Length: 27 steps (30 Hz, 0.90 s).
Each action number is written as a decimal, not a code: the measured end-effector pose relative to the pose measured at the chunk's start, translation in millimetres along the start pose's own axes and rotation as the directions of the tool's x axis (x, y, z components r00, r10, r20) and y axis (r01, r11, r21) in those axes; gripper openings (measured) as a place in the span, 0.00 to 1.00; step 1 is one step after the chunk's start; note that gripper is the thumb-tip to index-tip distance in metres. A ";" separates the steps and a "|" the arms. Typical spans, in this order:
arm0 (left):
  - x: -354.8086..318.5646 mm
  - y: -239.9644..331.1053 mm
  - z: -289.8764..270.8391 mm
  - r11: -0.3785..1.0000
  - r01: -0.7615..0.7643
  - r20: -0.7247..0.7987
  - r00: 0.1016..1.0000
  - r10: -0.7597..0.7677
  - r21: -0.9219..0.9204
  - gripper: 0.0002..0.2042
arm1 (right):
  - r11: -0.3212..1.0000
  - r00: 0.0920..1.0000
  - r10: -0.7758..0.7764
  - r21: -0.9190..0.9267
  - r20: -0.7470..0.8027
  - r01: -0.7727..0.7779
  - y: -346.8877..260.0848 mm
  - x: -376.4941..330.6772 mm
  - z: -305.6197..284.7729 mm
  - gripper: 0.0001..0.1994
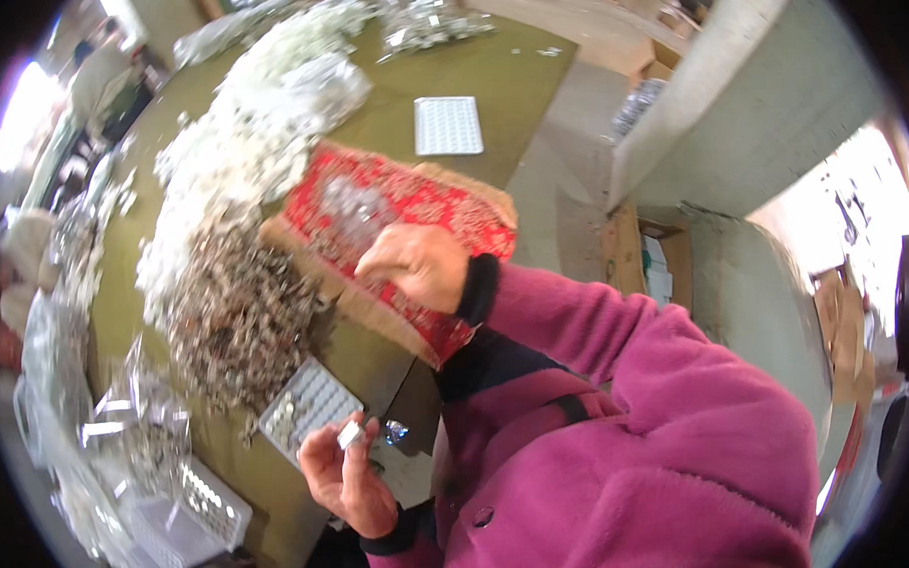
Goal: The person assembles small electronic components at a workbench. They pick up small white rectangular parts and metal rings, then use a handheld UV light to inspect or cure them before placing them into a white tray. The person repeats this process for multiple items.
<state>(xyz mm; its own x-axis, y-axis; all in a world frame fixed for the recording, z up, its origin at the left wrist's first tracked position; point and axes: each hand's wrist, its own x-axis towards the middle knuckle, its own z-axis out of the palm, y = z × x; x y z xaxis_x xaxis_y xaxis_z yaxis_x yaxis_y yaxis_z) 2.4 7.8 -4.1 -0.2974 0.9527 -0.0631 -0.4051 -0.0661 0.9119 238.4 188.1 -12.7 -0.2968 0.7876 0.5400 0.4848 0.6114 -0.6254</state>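
Observation:
My left hand (353, 476) is closed in a pinch on a small white plastic piece (350, 435), beside the corner of a pale compartment tray (315, 404). A few small pieces lie in that tray. Over a red patterned cloth (467, 216) with tan edging is my right hand (420, 266), its fingers curled together; whatever they may hold is hidden. A small pile of clear pieces (355, 210) rests on the cloth just beyond those fingers. Left of the cloth, a heap of brownish metal-looking small parts (238, 312) sits on the green table (380, 116).
A long heap of small white pieces (229, 141) runs along the table beyond the metal parts. Another white tray (448, 126) lies farther back. Clear bags (134, 418) and a crate (191, 520) stand at lower left. Cardboard boxes (626, 255) and a pillar (697, 82) are on the right.

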 end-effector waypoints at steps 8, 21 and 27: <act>-6.9 8.3 2.7 0.987 0.071 0.030 0.997 -0.067 -0.141 0.12 | 0.929 0.955 0.285 0.223 0.079 -0.295 -22.5 -6.6 -3.5 0.12; -10.8 5.2 -8.2 0.938 0.165 0.060 0.986 -0.154 -0.304 0.10 | 0.416 0.763 0.378 0.640 0.524 -0.645 -87.8 -24.2 8.4 0.08; -11.2 4.4 -16.7 0.938 0.125 0.078 0.991 -0.106 -0.324 0.11 | 0.331 0.761 0.300 0.685 0.576 -0.649 -113.0 -32.2 25.1 0.06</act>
<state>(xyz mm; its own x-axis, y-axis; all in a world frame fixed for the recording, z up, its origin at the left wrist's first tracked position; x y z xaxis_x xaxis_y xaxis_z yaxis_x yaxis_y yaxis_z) -10.5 -8.1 -6.2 -0.1845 0.9746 -0.1271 -0.6970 -0.0386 0.7160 172.5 95.5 26.5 -0.5541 0.8263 -0.1008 -0.2110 -0.2566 -0.9432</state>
